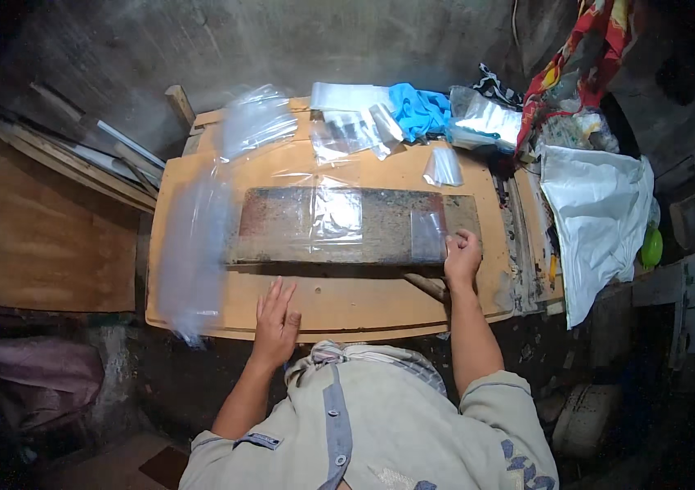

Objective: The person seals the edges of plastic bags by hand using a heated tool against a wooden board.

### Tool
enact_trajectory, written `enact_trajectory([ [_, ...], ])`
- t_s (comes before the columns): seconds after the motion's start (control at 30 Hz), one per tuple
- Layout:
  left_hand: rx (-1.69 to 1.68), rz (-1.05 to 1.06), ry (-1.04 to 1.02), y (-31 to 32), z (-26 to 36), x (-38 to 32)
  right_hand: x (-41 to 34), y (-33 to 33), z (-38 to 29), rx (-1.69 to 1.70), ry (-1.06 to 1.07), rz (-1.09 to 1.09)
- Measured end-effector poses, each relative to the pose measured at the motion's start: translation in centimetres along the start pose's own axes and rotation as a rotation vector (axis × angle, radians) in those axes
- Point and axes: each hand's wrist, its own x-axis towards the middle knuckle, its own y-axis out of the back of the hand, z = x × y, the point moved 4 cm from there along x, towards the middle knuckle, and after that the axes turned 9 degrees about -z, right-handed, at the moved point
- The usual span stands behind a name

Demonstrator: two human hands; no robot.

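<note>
Along the near side of a tan wooden table my left hand rests with its fingers apart, holding nothing. My right hand, fingers curled, is at the right edge of a small clear plastic piece; whether it grips that edge cannot be told. The piece lies on the right part of a worn wooden board. Another clear plastic sheet lies across the board's middle. Long clear plastic film covers the table's left side and looks blurred.
Stacked plastic sheets, a blue cloth and plastic bags lie along the far edge. A white sack hangs at the right. A wooden stick juts out below the board. Planks lean at the left.
</note>
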Motion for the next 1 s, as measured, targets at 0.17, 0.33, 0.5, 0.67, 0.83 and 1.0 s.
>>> enact_trajectory([
  [0.17, -0.024, -0.002, -0.003, -0.6, 0.6, 0.1, 1.1, 0.4, 1.5, 0.165, -0.019, -0.088],
  [0.33, -0.159, 0.027, -0.087, -1.2, 2.3, 1.2, 0.2, 0.3, 0.7, 0.788, -0.105, -0.215],
  [0.5, -0.297, -0.075, -0.117, -2.8, 4.6, 4.1, -3.2, 0.9, -2.6, 0.946, -0.15, -0.363],
  [0.67, -1.027, -0.235, 0.126, -7.1, 6.9, 7.2, -8.2, -0.7, -5.4, 0.964, -0.187, -0.554],
  [0.83, -1.248, -0.216, 0.241, -8.4, 6.4, 8.1, -12.0, -2.5, -6.5, 0.938, -0.169, -0.707],
  [1.0, -1.203, -0.142, 0.292, -8.1, 5.3, 7.0, -13.2, -2.9, -6.7, 0.834, -0.182, -0.848],
])
